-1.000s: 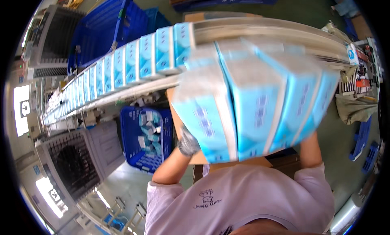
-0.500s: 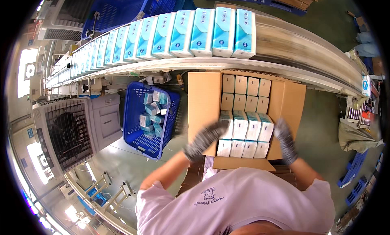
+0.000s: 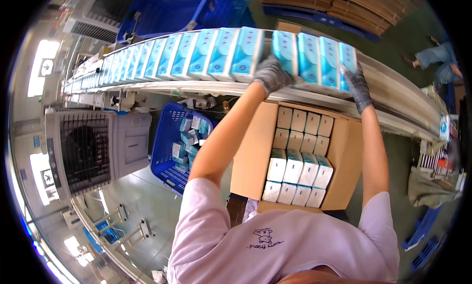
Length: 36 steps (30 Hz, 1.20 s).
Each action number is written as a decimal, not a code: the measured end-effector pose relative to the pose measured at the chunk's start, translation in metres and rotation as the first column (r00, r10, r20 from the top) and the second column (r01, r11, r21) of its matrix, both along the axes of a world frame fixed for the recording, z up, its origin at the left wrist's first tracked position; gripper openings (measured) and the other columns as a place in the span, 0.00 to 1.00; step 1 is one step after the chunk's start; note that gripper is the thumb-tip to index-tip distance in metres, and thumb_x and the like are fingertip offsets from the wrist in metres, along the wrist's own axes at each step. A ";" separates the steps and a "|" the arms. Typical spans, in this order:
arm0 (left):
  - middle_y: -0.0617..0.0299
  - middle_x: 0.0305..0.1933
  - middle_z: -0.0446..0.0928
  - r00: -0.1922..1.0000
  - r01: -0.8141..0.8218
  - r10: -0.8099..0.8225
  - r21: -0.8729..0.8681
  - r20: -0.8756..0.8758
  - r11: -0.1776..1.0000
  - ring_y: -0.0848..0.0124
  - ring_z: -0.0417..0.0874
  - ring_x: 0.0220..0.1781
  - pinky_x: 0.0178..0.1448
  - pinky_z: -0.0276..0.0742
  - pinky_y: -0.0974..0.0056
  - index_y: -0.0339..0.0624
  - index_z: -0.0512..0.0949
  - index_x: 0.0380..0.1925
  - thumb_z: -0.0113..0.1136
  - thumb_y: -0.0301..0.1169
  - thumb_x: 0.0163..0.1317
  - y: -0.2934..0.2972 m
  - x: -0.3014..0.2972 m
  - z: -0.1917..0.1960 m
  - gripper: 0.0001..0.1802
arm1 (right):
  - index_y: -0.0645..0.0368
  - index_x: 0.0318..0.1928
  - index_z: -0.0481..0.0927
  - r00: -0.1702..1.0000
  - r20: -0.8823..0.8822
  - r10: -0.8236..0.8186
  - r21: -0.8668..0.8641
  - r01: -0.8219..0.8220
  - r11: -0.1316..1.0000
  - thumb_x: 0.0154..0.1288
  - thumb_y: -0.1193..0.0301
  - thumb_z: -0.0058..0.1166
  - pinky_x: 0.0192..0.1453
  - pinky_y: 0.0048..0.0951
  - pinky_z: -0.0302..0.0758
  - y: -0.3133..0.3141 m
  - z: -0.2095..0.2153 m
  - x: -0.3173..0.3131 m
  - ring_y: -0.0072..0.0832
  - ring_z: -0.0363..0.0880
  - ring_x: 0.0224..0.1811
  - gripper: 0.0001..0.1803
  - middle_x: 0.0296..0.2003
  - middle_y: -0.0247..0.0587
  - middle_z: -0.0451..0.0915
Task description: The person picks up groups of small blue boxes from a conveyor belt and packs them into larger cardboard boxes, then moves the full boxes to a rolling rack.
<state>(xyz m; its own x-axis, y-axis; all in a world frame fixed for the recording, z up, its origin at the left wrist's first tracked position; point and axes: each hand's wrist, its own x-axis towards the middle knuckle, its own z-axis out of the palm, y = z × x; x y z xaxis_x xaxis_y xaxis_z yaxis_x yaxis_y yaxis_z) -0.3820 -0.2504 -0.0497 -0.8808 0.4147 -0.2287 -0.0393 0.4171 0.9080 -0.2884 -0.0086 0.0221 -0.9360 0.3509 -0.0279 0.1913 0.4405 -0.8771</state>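
At the conveyor, my gloved left hand point(image 3: 273, 76) reaches into a gap in the row, its fingers against the left side of a blue-and-white tissue pack point(image 3: 284, 53). My gloved right hand point(image 3: 357, 85) presses the right end of the same group, on the outermost pack point(image 3: 347, 58). Several upright packs are squeezed side by side between my hands. Left of the gap, a long row of matching packs point(image 3: 223, 53) stands on the belt. Below my hands, an open cardboard carton point(image 3: 253, 156) holds white-ended packs point(image 3: 294, 170) nearest me and packs with tan-looking ends point(image 3: 297, 119) farther back.
The conveyor rail point(image 3: 211, 87) runs between the carton and the packs. A blue basket point(image 3: 164, 136) with loose small packs stands left, beside a grey air cooler point(image 3: 83, 149). Stacked cardboard point(image 3: 334, 6) lies on a pallet behind the belt. Another person's leg point(image 3: 430, 58) shows far right.
Both hands have moved from the carton up to the conveyor and closed in on a group of packs. That group now stands apart from the row, to its right.
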 end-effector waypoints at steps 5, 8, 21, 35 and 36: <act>0.52 0.45 0.72 0.975 0.084 -0.125 0.219 0.183 0.972 0.62 0.71 0.51 0.58 0.66 0.61 0.38 0.66 0.50 0.70 0.45 0.41 0.018 0.032 0.071 0.38 | 0.59 0.60 0.58 0.992 -0.047 -0.120 -0.008 0.120 0.993 0.50 0.49 0.56 0.54 0.32 0.66 0.016 0.004 0.020 0.32 0.68 0.51 0.42 0.48 0.46 0.70; 0.50 0.39 0.75 0.971 -0.125 0.204 0.453 -0.129 0.883 0.62 0.75 0.44 0.53 0.71 0.61 0.33 0.66 0.48 0.69 0.47 0.41 -0.018 0.055 0.122 0.38 | 0.59 0.60 0.59 0.927 -0.373 -0.037 -0.058 0.016 0.998 0.55 0.55 0.54 0.55 0.31 0.65 -0.032 0.074 0.033 0.32 0.66 0.53 0.36 0.51 0.44 0.69; 0.39 0.51 0.67 0.912 -0.402 0.398 0.019 0.094 0.916 0.48 0.66 0.55 0.60 0.60 0.49 0.31 0.66 0.53 0.61 0.66 0.34 -0.176 0.012 0.138 0.54 | 0.57 0.55 0.62 0.964 -0.242 -0.112 -0.636 -0.071 0.768 0.54 0.42 0.48 0.52 0.33 0.69 -0.157 0.015 -0.034 0.32 0.68 0.48 0.37 0.46 0.44 0.68; 0.54 0.52 0.69 0.795 -0.439 -0.247 0.807 0.554 0.395 0.57 0.70 0.53 0.57 0.68 0.53 0.46 0.65 0.53 0.41 0.66 0.53 -0.015 0.007 0.077 0.39 | 0.58 0.50 0.69 0.946 -0.248 -0.211 -0.809 -0.082 0.582 0.62 0.54 0.43 0.49 0.31 0.72 -0.008 -0.004 -0.014 0.30 0.73 0.45 0.23 0.43 0.42 0.75; 0.54 0.53 0.69 0.787 -0.459 -0.235 0.796 0.570 0.394 0.57 0.70 0.54 0.58 0.68 0.52 0.46 0.64 0.54 0.41 0.65 0.53 -0.011 0.012 0.086 0.39 | 0.58 0.50 0.69 0.939 -0.249 -0.236 -0.784 -0.052 0.619 0.62 0.55 0.43 0.49 0.32 0.72 -0.010 0.000 -0.009 0.31 0.74 0.44 0.23 0.42 0.42 0.75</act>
<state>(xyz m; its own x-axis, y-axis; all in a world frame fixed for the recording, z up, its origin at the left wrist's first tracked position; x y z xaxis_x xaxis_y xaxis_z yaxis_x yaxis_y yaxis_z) -0.3700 -0.2619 0.0363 -0.7894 0.5739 -0.2179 -0.5965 -0.6331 0.4934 -0.2975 -0.0186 0.0224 -0.9070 0.4171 -0.0578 -0.1409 -0.4298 -0.8919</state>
